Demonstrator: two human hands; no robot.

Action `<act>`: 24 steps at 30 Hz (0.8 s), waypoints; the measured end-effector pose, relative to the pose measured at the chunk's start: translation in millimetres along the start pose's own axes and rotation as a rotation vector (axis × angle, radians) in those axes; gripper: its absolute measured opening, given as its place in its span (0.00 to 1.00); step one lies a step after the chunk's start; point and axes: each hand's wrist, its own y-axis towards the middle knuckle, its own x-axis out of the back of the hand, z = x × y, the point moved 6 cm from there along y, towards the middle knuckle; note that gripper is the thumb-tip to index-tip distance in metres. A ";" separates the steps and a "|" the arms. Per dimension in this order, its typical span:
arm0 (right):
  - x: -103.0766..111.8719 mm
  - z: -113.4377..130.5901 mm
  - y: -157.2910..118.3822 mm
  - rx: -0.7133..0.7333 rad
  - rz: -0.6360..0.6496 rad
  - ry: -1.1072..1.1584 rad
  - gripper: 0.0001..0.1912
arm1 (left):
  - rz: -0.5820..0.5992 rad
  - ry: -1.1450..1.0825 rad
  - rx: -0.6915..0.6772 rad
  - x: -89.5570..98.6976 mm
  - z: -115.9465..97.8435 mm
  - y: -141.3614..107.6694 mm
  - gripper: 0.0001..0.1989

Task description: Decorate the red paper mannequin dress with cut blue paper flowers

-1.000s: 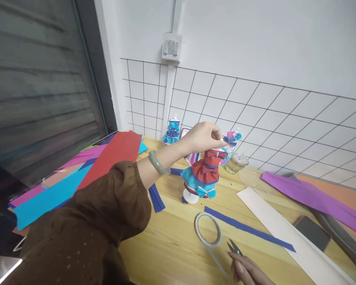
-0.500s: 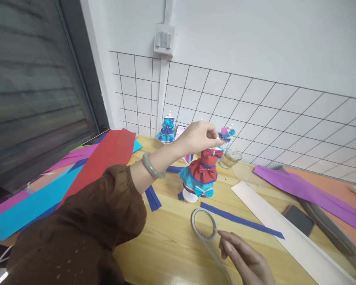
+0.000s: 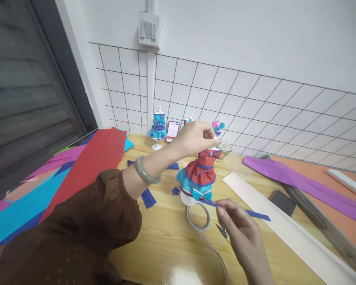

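My left hand (image 3: 200, 136) pinches the white knob atop a small dress-form stand. The stand wears a paper dress (image 3: 207, 172) with a red bodice, blue trim, turquoise lower ruffle and several bows, and its round white base (image 3: 187, 198) is tilted. My right hand (image 3: 241, 229) is at the lower right, thumb and forefinger pinched together; whatever is between them is too small to make out. Behind those fingertips runs a dark blue paper strip (image 3: 258, 215). A roll of tape (image 3: 188, 217) lies left of the hand, its end trailing forward. A dark pointed blade (image 3: 222, 231) shows beside the palm.
Coloured paper sheets (image 3: 86, 166) are piled at left. Behind stand other small dressed forms (image 3: 158, 124), a lit phone (image 3: 172, 132) and a glass jar (image 3: 225, 149). A long pale strip (image 3: 264, 209), a dark phone (image 3: 282, 202) and purple paper (image 3: 302, 180) lie at right.
The view has shifted. My right hand has moved up from beside the tape roll to the blue strip, exposing the blade. My left hand keeps its pinch, and the stand is turned slightly.
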 end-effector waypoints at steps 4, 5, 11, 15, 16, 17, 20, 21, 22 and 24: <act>0.5 19.1 15.1 0.083 -0.151 0.023 0.08 | -0.022 0.050 0.006 -3.7 -8.0 -4.9 0.08; -0.3 22.5 18.6 0.102 -0.172 0.026 0.08 | -0.033 0.064 0.007 -4.0 -10.1 -6.3 0.07; -8.1 33.4 32.8 0.168 -0.182 0.070 0.07 | -0.073 0.142 0.041 -3.9 -19.1 -13.1 0.07; -10.5 35.9 35.0 0.158 -0.196 0.081 0.09 | -0.088 0.167 0.042 -3.4 -22.2 -15.1 0.07; -10.7 36.7 35.2 0.156 -0.202 0.082 0.09 | -0.093 0.176 0.038 -3.3 -22.8 -15.4 0.07; -10.9 37.4 35.3 0.155 -0.208 0.083 0.09 | -0.099 0.185 0.035 -3.2 -23.4 -15.7 0.06; -12.1 38.5 36.5 0.151 -0.209 0.083 0.09 | -0.113 0.207 0.025 -3.0 -24.8 -16.7 0.06; -12.8 38.3 37.2 0.148 -0.203 0.083 0.09 | -0.117 0.211 0.021 -3.0 -25.2 -17.1 0.05; -13.4 37.9 37.9 0.146 -0.198 0.082 0.09 | -0.119 0.213 0.017 -3.1 -25.6 -17.5 0.06; -14.5 36.8 39.4 0.143 -0.191 0.083 0.09 | -0.122 0.218 0.007 -3.2 -26.3 -18.2 0.06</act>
